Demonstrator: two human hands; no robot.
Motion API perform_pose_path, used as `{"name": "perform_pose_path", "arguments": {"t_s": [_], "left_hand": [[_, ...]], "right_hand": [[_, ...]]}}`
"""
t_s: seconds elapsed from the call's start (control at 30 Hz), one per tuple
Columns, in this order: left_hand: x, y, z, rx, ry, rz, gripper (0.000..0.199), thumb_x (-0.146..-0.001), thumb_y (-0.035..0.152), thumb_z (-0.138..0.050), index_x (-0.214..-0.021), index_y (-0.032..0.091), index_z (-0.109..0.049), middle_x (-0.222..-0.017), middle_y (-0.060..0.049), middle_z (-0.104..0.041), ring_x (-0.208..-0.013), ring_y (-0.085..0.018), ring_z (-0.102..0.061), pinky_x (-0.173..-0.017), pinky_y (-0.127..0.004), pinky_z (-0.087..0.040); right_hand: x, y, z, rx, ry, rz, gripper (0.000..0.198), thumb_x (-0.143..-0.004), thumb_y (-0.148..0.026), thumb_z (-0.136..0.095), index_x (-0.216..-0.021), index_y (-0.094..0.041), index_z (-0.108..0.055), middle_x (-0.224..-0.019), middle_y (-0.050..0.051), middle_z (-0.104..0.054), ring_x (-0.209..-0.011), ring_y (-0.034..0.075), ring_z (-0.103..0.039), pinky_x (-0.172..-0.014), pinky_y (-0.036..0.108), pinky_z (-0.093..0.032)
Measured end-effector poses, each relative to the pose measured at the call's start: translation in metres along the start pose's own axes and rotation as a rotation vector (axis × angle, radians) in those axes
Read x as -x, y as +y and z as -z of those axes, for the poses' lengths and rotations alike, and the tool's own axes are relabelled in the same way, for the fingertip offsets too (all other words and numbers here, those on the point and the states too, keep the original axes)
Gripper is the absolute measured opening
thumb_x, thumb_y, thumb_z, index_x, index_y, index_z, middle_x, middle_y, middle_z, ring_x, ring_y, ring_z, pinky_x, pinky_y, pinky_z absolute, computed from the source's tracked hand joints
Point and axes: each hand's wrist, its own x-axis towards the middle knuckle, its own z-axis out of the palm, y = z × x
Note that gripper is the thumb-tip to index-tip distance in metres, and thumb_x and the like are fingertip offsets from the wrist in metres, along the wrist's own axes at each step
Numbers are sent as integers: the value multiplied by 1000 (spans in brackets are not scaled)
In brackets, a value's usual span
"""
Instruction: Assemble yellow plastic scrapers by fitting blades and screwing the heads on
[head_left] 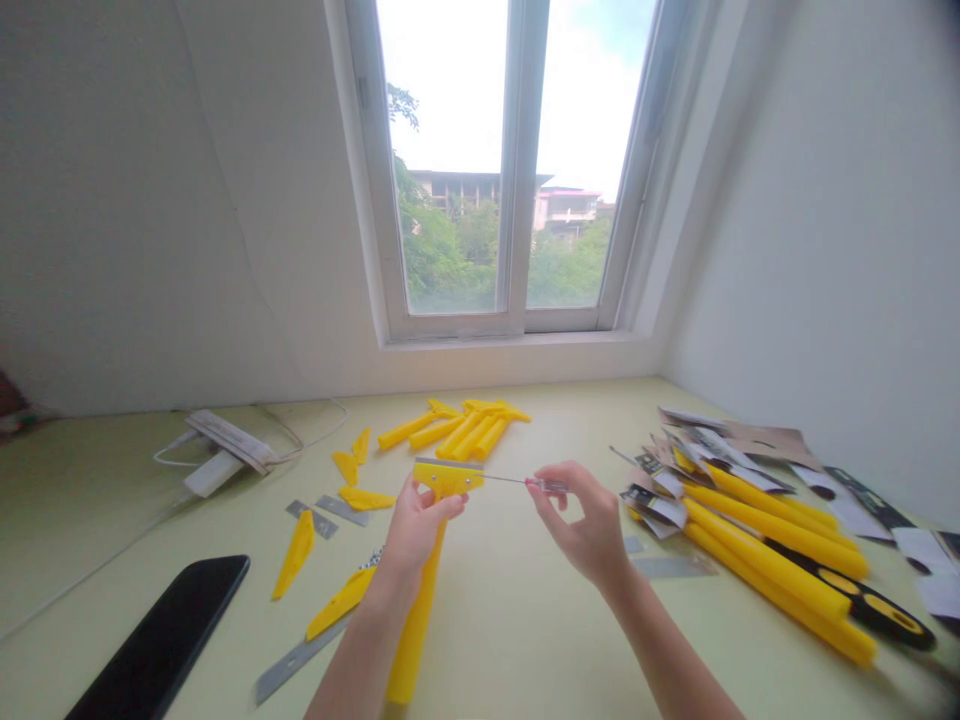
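Observation:
My left hand point(420, 525) is closed around the neck of a yellow scraper point(420, 620), whose handle slants down toward me. A metal blade runs along the top edge of its head, and screws show on the yellow face. In my right hand point(589, 520) a thin screwdriver point(551, 486) is pinched between thumb and fingers. Its shaft points left to the right end of the scraper's head; whether the tip touches is too small to tell. Left of my left hand lie loose yellow blade covers point(294, 555) and flat metal blades point(341, 510).
Several yellow scrapers point(469, 430) lie at the back below the window. At right are yellow handles point(772, 560), cardboard packaging point(772, 440), scissors point(877, 605) and more blades point(675, 567). A black phone point(165, 635) and a power strip point(229, 440) with cables lie at left.

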Motion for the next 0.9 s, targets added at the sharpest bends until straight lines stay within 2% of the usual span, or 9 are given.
{"name": "perform_pose_path", "arguments": {"t_s": [0.17,0.33,0.67,0.9], "left_hand": [[2,3,3,-11,94,-8,35,-59,2,-62,-85,17,-46,-80,-5,-66,-74,-16,-63,-69,-27,-46],[-3,-3,9,-9,114,1,32,-58,6,-65,-74,19,-40,-78,-4,-65,-76,-17,-63,-67,-28,-47],[-1,-4,8,17,63,-44,32,-57,9,-67,-74,18,-42,-79,-5,-65,-79,-19,-63,-71,-32,-48],[3,1,3,19,119,-49,33,-55,7,-68,-73,18,-43,-74,-2,-63,-78,-19,-63,-71,-31,-48]], "right_hand": [[0,-4,2,-18,40,-26,4,-75,-16,-56,-77,-18,-53,-66,0,-54,-54,10,-48,-51,24,-41],[2,-8,-2,-92,-26,-56,2,-77,-17,-54,-78,-18,-53,-67,0,-54,-56,11,-49,-53,24,-42],[5,-14,-10,-136,-145,-7,5,-80,-17,-49,-82,-18,-54,-73,2,-55,-65,13,-52,-58,26,-44],[3,-13,-9,-129,-159,3,6,-80,-16,-49,-83,-19,-53,-74,2,-54,-67,13,-51,-59,26,-43]]}}
